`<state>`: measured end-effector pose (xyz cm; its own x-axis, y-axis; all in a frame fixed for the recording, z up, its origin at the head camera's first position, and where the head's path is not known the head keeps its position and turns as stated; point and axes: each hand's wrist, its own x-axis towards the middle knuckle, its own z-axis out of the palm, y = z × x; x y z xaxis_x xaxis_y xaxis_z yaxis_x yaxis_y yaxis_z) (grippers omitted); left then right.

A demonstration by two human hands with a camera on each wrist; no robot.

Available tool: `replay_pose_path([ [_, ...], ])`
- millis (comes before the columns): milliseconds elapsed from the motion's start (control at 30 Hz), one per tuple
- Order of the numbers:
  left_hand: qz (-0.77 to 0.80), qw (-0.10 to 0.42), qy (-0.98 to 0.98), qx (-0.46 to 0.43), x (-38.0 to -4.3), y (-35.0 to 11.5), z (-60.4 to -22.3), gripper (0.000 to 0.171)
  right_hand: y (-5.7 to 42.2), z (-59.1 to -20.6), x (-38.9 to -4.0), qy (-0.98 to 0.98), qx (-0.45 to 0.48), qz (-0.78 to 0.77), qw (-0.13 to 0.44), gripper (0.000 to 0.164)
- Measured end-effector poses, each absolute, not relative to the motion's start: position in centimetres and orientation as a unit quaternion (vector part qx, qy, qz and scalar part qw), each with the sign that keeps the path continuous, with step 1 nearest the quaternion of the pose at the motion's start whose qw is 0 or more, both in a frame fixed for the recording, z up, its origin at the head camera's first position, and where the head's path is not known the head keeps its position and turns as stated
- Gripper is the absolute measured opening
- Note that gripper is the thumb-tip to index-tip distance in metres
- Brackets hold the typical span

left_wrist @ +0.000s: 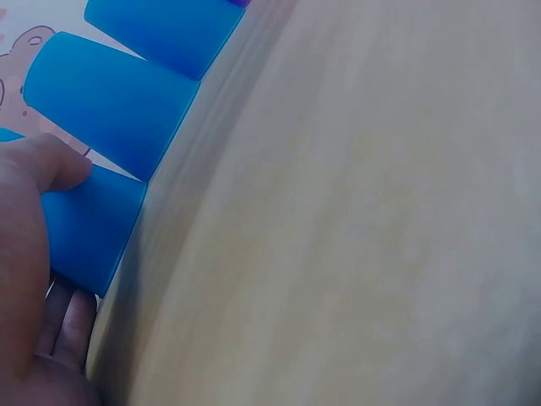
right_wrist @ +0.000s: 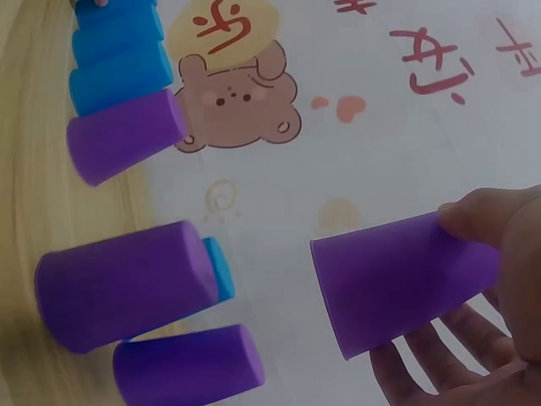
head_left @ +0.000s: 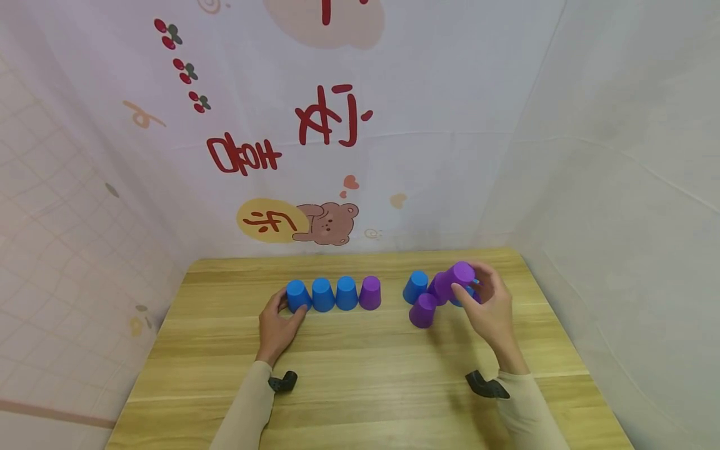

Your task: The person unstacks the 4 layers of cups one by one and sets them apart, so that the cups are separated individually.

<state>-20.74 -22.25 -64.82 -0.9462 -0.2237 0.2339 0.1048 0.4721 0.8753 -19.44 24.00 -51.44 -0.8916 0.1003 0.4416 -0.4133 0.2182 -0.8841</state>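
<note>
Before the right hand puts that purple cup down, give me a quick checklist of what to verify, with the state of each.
1. Right hand grips the lifted purple cup: ok.
2. Lifted cup is clear of the table: ok, raised above the other cups.
3. Left hand steadies the end blue cup of the row: ok, fingers touch it.
4. Row of three blue cups and one purple cup stands upside down: ok.
5. Free spot beside the row's purple cup: ok.
6. Cups grouped under the right hand are stable: cannot tell, partly hidden.
</note>
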Motion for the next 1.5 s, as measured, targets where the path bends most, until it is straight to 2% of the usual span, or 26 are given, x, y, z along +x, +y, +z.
replay_pose_path([
  [667, -0.525, 0.134, -0.839, 0.046, -20.7, -22.5, -64.7, 0.071, 25.1, -57.5, -18.6, -0.783, 0.027, 0.594, 0.181, 0.057],
  [1100, -0.517, 0.168, -0.839, 0.034, -20.7, -22.3, -64.9, 0.07, 24.9, -59.8, -18.7, -0.796, 0.003, 0.586, 0.152, 0.056],
  [1500, -0.522, 0.163, -0.836, 0.032, -20.6, -22.2, -64.5, 0.07, 24.7, -61.0, -18.8, -0.805, 0.0, 0.576, 0.14, 0.059],
])
